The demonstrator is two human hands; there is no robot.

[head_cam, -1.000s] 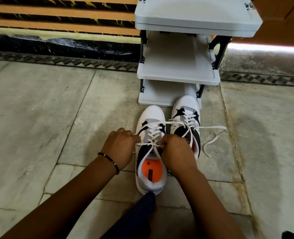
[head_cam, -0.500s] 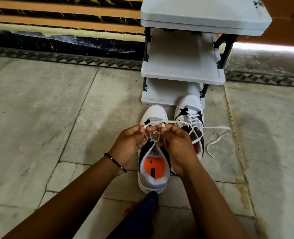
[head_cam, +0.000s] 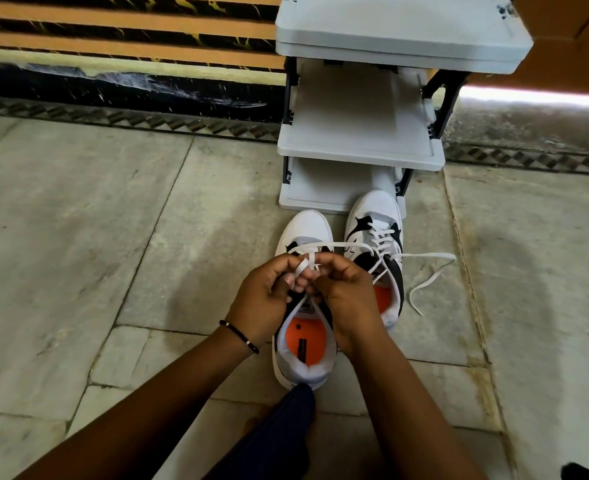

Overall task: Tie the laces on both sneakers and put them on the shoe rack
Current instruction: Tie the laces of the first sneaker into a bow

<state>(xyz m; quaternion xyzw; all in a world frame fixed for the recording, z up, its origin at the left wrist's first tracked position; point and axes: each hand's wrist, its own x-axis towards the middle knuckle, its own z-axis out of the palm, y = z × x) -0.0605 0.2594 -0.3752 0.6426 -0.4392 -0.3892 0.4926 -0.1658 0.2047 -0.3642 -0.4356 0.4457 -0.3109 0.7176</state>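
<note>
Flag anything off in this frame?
Only one thing: the right sneaker has its lace untied, trailing loose across the floor beside it. Both hands are mid-knot on the left sneaker. No damage or spills.

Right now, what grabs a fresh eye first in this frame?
Two hands meet at centre: left hand and right hand pinch the white lace over the left sneaker, whose orange insole shows. Beside it the right sneaker has laces trailing loose on the floor, toe against the grey shoe rack.
</note>
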